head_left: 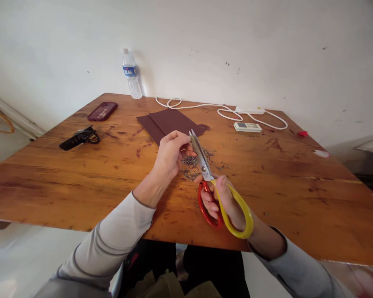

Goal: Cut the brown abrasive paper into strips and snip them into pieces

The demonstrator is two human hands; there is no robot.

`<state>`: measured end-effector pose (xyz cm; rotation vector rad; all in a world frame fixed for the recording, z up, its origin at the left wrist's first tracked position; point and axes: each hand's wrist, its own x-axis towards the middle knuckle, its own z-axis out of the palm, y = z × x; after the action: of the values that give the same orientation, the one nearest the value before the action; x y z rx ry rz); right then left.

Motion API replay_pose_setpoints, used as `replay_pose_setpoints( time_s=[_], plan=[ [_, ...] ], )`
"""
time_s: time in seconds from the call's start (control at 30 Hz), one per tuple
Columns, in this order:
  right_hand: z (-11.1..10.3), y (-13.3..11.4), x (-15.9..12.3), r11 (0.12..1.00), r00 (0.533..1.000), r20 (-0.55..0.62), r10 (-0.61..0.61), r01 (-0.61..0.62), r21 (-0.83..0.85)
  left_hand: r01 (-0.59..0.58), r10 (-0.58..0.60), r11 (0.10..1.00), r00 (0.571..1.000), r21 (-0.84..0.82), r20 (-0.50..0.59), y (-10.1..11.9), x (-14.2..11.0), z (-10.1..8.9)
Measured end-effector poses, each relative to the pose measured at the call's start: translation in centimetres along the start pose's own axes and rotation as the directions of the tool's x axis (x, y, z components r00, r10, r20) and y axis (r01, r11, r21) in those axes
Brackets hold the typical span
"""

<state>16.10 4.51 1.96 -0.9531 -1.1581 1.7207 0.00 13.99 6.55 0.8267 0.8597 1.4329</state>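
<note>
My right hand (225, 203) grips a pair of scissors (204, 167) by one red and one yellow handle, its blades pointing away from me and slightly parted. Close beside the blades, my left hand (172, 153) is closed in a pinch. Whatever lies between its fingertips is too small to make out. Below the blades, a scatter of small dark clippings (191, 161) lies on the wooden table (96, 186). Just beyond my left hand are two overlapping dark maroon sheets (174, 121), partly hidden by it.
A water bottle (132, 78) stands against the wall at the back. To the left are a maroon phone (102, 111) and a black strap-like item (81, 138). At the back right lie a white cable (202, 105), a power strip (250, 110) and a white remote (248, 127).
</note>
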Motion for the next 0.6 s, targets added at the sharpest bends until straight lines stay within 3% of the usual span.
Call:
replay_pose_setpoints(
  time_s=[0.23, 0.6],
  plan=[
    [0.11, 0.01, 0.17, 1.000, 0.999, 0.032, -0.010, 0.010, 0.015, 0.000, 0.000, 1.000, 1.000, 0.002, -0.029, -0.17, -0.09, 0.21],
    [0.35, -0.31, 0.28, 0.998, 1.000, -0.022, 0.018, -0.017, 0.053, 0.003, -0.002, 1.000, 1.000, 0.010, -0.024, -0.19, -0.24, 0.45]
  ],
)
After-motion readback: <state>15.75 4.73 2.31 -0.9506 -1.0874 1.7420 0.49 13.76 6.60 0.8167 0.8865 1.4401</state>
